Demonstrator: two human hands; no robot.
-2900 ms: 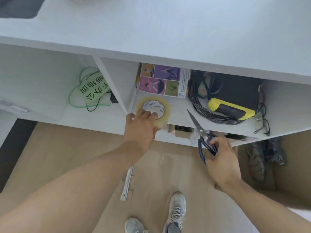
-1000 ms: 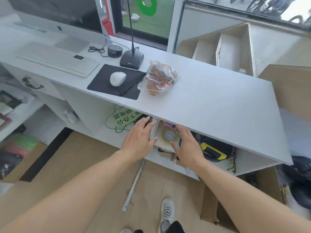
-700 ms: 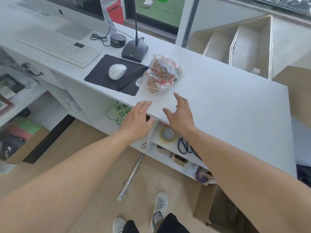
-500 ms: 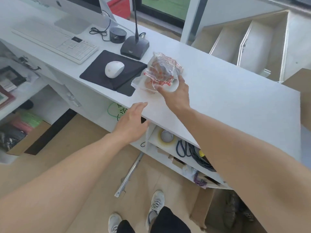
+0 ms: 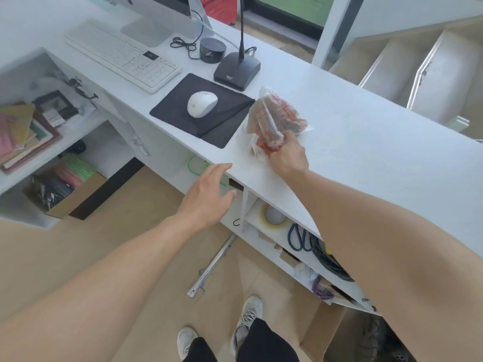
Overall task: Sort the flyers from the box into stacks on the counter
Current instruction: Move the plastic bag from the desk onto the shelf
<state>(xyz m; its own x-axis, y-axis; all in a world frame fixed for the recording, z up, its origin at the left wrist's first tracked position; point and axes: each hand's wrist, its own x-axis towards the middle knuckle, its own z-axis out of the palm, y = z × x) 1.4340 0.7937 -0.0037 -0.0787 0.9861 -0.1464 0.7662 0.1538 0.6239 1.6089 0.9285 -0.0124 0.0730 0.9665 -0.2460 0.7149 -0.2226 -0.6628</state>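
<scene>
My right hand (image 5: pixel 287 155) grips the lower end of a clear plastic bag (image 5: pixel 271 118) with red print and brown contents, tilted up off the white counter (image 5: pixel 366 142). My left hand (image 5: pixel 207 195) hovers with relaxed fingers just below the counter's front edge, in front of the shelf opening, holding nothing. No flyers are on the counter; the shelf under it is mostly hidden by the counter's edge. A cardboard box (image 5: pixel 326 333) stands on the floor at the lower right, partly hidden by my right arm.
On the counter lie a white mouse (image 5: pixel 201 104) on a black pad (image 5: pixel 203 111), a keyboard (image 5: pixel 122 54) and a microphone stand (image 5: pixel 237 70). The shelf below holds a tape roll (image 5: pixel 273 216), scissors (image 5: pixel 300 237) and black cables (image 5: pixel 330 259). A metal rail (image 5: pixel 213 265) lies on the floor.
My right hand left the shelf, rose to the counter and took hold of the plastic bag, tilting it up. My left hand drew back from the shelf edge. The view lifted.
</scene>
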